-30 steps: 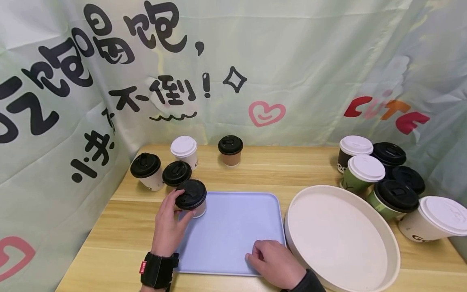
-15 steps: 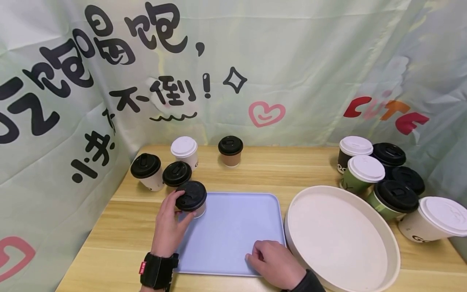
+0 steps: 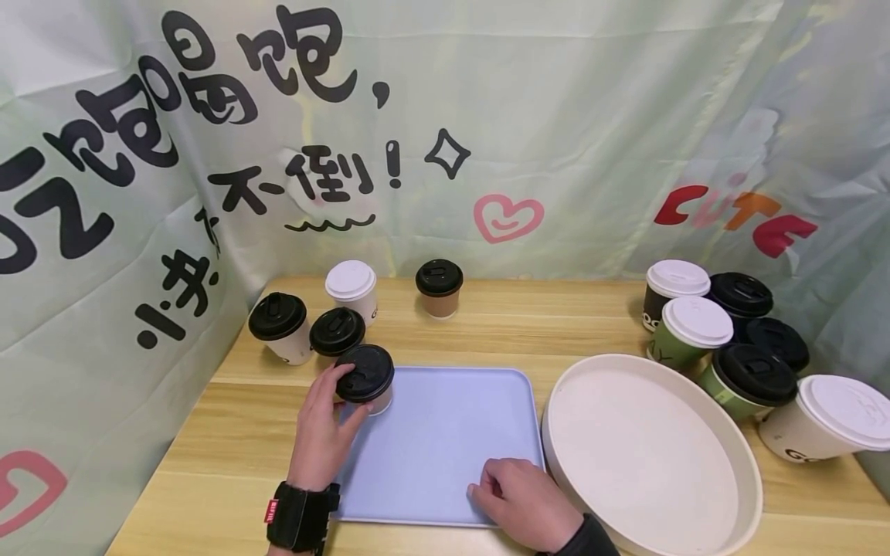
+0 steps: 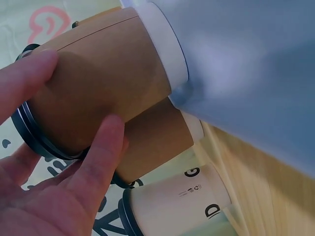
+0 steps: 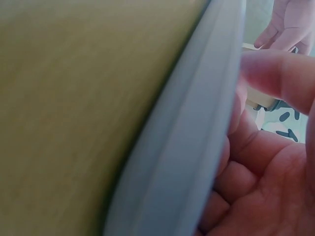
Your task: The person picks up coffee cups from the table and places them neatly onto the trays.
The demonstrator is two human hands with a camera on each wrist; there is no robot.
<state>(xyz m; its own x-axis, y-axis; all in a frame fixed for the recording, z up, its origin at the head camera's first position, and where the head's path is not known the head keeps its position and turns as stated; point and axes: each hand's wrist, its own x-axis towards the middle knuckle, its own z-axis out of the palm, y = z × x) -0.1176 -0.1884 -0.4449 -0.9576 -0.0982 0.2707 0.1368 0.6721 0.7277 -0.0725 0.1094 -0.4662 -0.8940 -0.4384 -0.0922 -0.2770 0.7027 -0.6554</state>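
Note:
My left hand (image 3: pixel 323 428) holds a brown paper coffee cup (image 4: pixel 103 73) with a black lid (image 3: pixel 365 374), thumb on one side and fingers on the other. The cup stands upright at the far left corner of a lavender tray (image 3: pixel 445 440). In the left wrist view its white base meets the tray surface. Right behind it is another brown cup (image 4: pixel 155 140) with a black lid. My right hand (image 3: pixel 524 498) rests at the tray's near right edge, fingers loosely curled, holding nothing. The right wrist view shows its fingers (image 5: pixel 234 182) partly hidden behind the tray's rim.
A round cream tray (image 3: pixel 653 455) sits to the right. Beyond it crowd several lidded cups, among them a green one (image 3: pixel 677 347) and a large white one (image 3: pixel 799 425). At the back left stand white cups (image 3: pixel 292 346) and a small brown cup (image 3: pixel 441 301). Printed cloth hangs behind.

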